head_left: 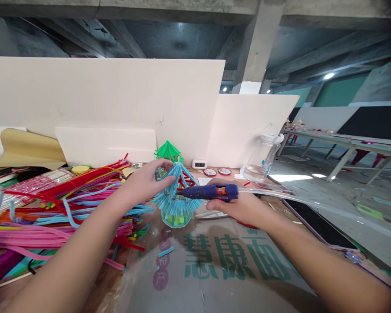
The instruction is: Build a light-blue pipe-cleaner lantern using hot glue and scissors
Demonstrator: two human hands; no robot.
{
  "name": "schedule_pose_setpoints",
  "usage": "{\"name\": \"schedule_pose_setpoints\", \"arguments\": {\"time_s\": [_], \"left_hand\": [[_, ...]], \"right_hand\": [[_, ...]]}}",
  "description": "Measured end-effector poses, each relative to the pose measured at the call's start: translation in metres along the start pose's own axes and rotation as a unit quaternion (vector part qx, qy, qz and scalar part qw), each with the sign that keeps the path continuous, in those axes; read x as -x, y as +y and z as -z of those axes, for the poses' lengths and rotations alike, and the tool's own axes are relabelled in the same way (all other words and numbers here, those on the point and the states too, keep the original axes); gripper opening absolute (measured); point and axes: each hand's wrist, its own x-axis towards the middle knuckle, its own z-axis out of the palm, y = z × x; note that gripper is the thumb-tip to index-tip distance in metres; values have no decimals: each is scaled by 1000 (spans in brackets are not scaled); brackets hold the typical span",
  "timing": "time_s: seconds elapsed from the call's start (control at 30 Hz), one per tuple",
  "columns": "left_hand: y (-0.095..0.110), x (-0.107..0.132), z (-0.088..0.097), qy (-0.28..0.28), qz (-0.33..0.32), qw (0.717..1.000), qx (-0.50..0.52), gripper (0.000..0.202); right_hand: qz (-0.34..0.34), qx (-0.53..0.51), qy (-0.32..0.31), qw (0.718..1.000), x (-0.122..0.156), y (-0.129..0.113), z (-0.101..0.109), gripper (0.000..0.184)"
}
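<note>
A small pavilion model (179,208) stands on the work surface, its tiered roof covered in light-blue pipe cleaners with red ones showing inside. My left hand (151,180) is closed around the upper left of its roof, the fingertips partly hidden behind it. A dark-blue hot glue gun (208,192) lies level in my right hand (233,206), with its nozzle pointing left at the roof; whether it touches cannot be made out. Just behind the blue model rises a green pavilion model (168,150). A short blue pipe cleaner piece (166,251) lies in front.
Bundles of coloured pipe cleaners (84,204) cover the left side. A clear water bottle (260,158), a white digital timer (200,164) and round red-rimmed tins (224,171) stand behind. At right lies a phone (321,224). Pale boards (117,95) wall the back.
</note>
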Motion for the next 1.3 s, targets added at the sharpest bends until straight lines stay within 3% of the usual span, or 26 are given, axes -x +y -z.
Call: {"name": "schedule_pose_setpoints", "arguments": {"time_s": [0.27, 0.57, 0.67, 0.77, 0.87, 1.03, 1.3], "left_hand": [[1, 1, 1, 1, -1, 1000, 0, 42], [1, 0, 0, 4, -3, 1000, 4, 41], [0, 0, 1, -1, 1, 1000, 9, 41], [0, 0, 1, -2, 1, 1000, 4, 41], [-1, 0, 1, -3, 10, 1000, -1, 43], [-3, -1, 1, -1, 8, 1000, 2, 44], [-5, -3, -1, -10, 9, 1000, 0, 49]], "right_hand": [[-13, 9, -10, 1000, 1, 3, 0, 25], [-4, -41, 36, 998, 1, 13, -5, 29], [-2, -70, 13, 997, 1, 8, -3, 22], [2, -116, -28, 993, 1, 3, 3, 31], [8, -166, -7, 986, 0, 6, 12, 32], [-32, -96, 91, 991, -9, 38, 23, 41], [-208, 20, 95, 973, -32, 104, 8, 41]]}}
